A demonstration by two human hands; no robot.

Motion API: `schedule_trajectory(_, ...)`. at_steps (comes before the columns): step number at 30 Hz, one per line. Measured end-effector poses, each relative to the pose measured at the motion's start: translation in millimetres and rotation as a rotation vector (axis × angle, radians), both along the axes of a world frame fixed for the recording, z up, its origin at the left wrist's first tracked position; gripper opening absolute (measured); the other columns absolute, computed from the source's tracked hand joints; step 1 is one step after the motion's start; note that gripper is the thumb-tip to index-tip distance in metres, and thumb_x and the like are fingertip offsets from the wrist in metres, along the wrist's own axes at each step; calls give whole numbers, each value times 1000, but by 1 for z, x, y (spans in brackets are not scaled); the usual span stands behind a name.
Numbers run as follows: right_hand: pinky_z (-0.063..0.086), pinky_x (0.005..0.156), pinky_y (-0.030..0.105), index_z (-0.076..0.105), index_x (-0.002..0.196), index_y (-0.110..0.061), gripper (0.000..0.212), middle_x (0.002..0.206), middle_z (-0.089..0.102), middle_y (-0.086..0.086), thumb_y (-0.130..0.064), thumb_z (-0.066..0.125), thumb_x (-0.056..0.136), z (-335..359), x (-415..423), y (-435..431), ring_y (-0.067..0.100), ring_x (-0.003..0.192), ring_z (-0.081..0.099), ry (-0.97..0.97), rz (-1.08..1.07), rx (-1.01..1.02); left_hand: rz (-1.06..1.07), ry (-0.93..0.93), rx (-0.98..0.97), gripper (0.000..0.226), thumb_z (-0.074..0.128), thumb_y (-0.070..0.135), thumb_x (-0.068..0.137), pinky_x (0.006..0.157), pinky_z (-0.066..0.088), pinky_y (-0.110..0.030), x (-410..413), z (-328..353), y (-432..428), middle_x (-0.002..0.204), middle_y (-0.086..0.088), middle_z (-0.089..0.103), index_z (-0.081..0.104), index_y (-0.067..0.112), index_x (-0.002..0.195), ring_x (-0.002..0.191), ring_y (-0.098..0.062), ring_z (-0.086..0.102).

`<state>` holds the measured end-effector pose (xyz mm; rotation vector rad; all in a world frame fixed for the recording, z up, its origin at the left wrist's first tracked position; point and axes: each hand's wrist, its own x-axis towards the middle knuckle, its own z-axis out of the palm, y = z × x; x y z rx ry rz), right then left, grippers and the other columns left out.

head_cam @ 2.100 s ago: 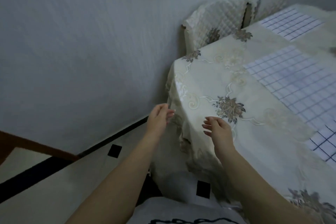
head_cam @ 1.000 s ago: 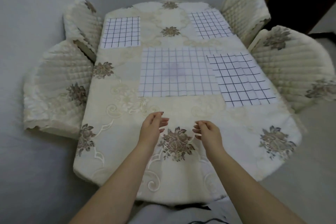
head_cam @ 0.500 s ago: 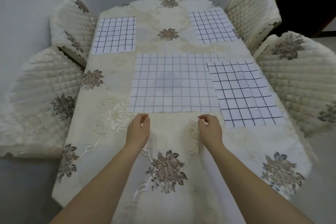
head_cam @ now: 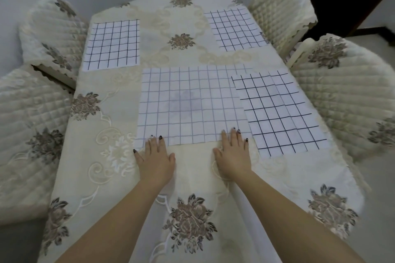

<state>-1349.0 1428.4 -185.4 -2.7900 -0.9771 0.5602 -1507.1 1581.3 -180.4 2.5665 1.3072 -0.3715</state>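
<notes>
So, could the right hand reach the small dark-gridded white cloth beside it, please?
Probably yes: the right hand lies flat just left of the small dark-gridded white cloth, with nothing between them.

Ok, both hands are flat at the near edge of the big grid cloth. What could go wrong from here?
1. Pushing forward, the left hand and right hand could bunch the big grid cloth instead of smoothing it.
2. The darker-lined grid cloth overlaps its right edge and may get dragged askew.
3. The tablecloth shows folds near the hands and could slide too.
</notes>
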Motion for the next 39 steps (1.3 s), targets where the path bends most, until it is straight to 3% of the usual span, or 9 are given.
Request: schedule_trajectory(39, -5, 119, 47, -7, 153, -22, 70, 160, -17, 11, -52, 26, 98, 15, -97, -37, 28, 148, -13, 77, 126, -117, 75, 85, -76, 66, 19, 49, 99, 114, 5, -60, -105, 23, -37, 162, -9, -1, 3, 16, 153, 149, -25, -3)
